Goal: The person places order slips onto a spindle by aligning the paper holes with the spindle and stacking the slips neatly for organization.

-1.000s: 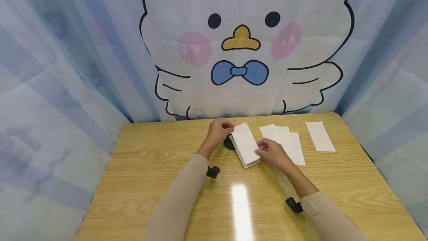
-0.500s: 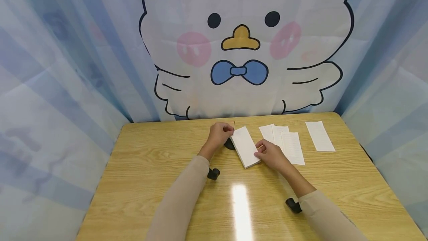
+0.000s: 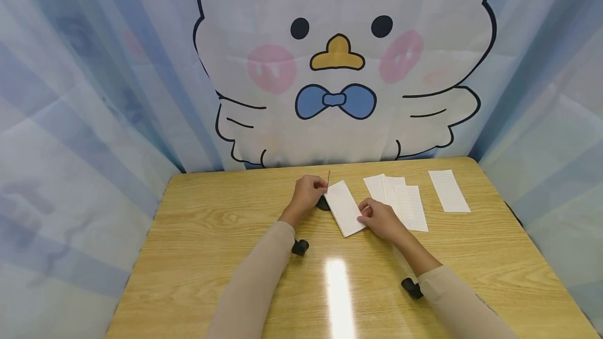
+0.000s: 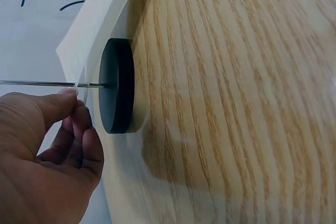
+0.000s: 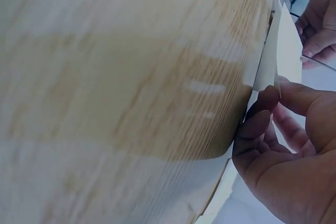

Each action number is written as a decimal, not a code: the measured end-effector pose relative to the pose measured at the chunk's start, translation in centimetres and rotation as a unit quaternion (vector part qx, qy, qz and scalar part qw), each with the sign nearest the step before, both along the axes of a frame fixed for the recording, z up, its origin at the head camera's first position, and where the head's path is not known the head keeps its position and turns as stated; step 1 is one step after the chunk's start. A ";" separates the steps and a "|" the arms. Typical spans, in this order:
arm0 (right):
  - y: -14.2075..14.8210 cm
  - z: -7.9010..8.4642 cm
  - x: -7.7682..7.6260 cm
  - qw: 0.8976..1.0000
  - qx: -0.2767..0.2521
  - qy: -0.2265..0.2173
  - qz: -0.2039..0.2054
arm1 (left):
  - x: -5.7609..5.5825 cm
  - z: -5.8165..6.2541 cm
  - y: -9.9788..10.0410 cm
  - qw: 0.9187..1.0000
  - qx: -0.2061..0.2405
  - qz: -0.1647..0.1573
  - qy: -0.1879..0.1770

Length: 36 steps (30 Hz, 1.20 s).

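Curtains [image 3: 336, 143] back a glossy table [image 3: 198, 255]; right hand [image 3: 380, 218] pinches paper [image 3: 345, 208].

No text, label, brand, number or sign can be read in any of the views. The nearest thing to writing is on the overlapping slips [image 3: 412, 208] that lie on the surface [image 3: 226, 255]: the nearest of them carries faint, pale rows running across it, too small and weak to make out as letters, figures or plain ruled lines. On the single slip [image 3: 449, 191] lying apart from them, any marks are likewise too faint to decipher. The white paper [image 3: 345, 207] held between the left hand [image 3: 307, 192] and the right hand [image 3: 378, 217] shows nothing legible on its visible faces.
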State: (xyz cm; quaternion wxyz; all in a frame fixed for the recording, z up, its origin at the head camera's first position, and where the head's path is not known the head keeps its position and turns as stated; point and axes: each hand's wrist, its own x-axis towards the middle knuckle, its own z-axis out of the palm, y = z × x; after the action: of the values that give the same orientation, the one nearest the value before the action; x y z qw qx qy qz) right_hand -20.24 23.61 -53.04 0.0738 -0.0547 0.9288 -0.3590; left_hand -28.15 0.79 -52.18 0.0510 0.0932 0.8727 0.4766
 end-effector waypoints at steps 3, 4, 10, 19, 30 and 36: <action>0.0 -0.1 0.0 1.000 0.006 0.001 0.001 | 0.0 0.0 0.1 1.000 -0.010 -0.001 0.008; 0.0 0.0 0.1 1.000 0.007 0.001 0.001 | 0.0 0.0 0.1 1.000 -0.014 -0.001 0.011; 0.0 0.0 0.1 1.000 0.012 0.004 0.003 | -0.1 -0.3 0.2 0.999 -0.024 -0.002 0.028; 0.1 -0.2 0.0 1.000 0.012 0.003 0.008 | 0.1 -0.3 0.3 1.000 -0.025 0.002 0.015; 0.4 -0.1 0.1 1.000 0.013 0.008 0.016 | 0.1 -0.7 0.1 0.999 -0.030 0.000 0.033; 0.7 0.4 0.4 1.000 0.017 0.007 0.014 | -0.1 -1.0 0.1 1.000 -0.019 0.007 0.015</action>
State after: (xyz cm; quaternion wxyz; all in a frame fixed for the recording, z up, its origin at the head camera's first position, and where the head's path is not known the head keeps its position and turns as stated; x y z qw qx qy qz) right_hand -19.84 24.28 -52.69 0.0734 -0.0687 0.9344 -0.3419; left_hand -28.22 0.86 -53.23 0.0367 0.0935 0.8828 0.4589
